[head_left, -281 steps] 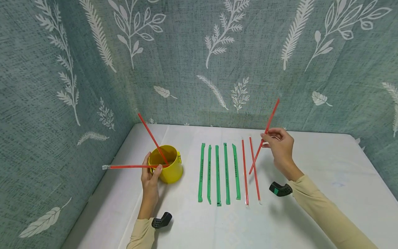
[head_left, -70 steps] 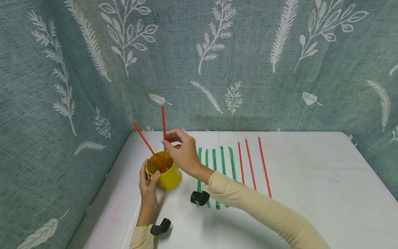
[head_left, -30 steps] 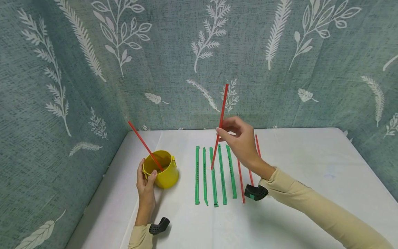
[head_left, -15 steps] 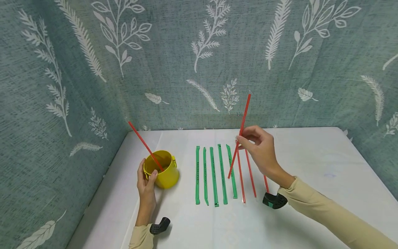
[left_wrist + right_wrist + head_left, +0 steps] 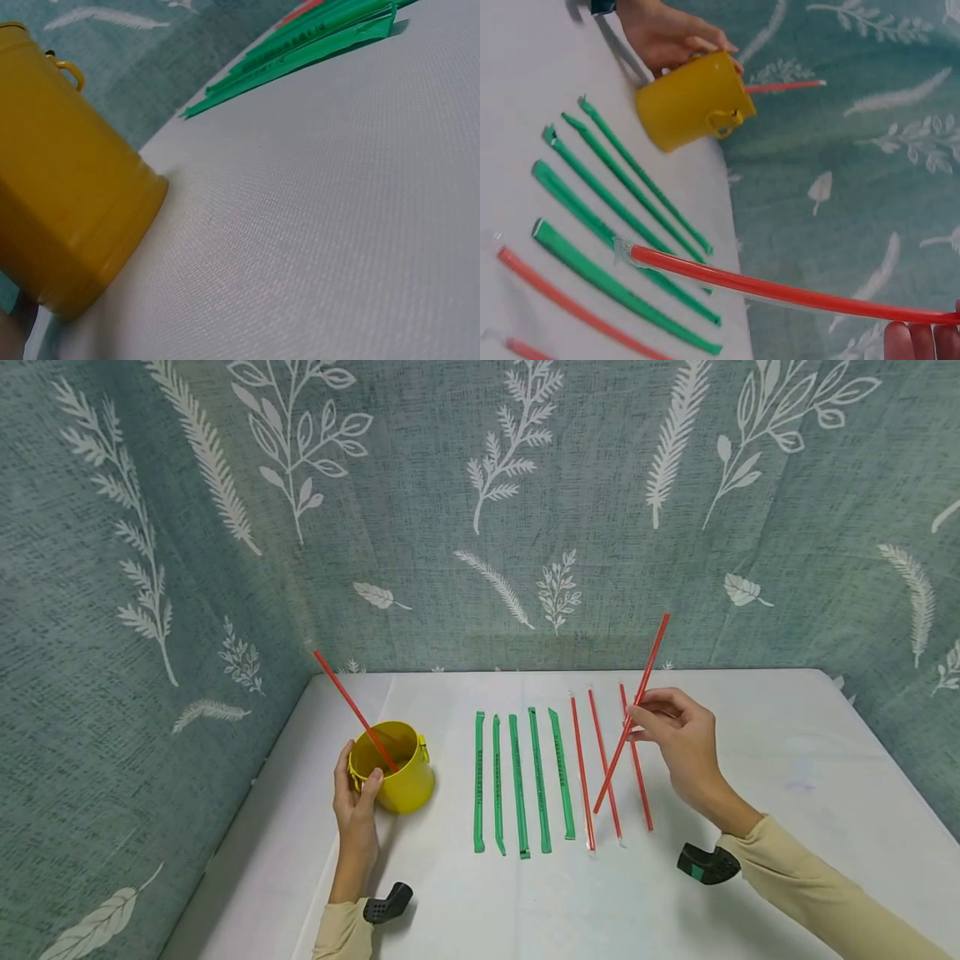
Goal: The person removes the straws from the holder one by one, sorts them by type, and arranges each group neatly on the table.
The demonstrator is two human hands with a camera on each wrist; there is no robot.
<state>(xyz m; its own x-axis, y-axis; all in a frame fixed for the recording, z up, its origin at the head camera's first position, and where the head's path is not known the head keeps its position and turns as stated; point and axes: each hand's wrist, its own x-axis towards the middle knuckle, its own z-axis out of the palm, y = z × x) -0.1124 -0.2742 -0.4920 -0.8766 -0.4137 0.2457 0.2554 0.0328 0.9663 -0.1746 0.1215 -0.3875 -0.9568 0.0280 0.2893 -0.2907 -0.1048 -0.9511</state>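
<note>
My left hand (image 5: 356,827) holds the side of a small yellow bucket (image 5: 408,787), thumb at the rim. One red straw (image 5: 345,695) leans out of the bucket toward the back left. My right hand (image 5: 686,747) pinches another red straw (image 5: 651,660) near its middle, tilted above the row at its right end. In the right wrist view, clear wrapping shows past the end of this held straw (image 5: 795,291). Beneath and left of that hand lie three wrapped red straws (image 5: 581,768). Only the bucket's outer wall (image 5: 67,172) shows in the left wrist view.
Several green-wrapped straws (image 5: 517,793) lie side by side between the bucket and the red ones. The white tabletop (image 5: 480,910) meets a patterned green cloth (image 5: 420,552) at the back and left.
The right hand carried its red straw from the bucket rightward to over the red row. Earlier, the left hand also held a red straw; two red ones lay on the table, now three.
</note>
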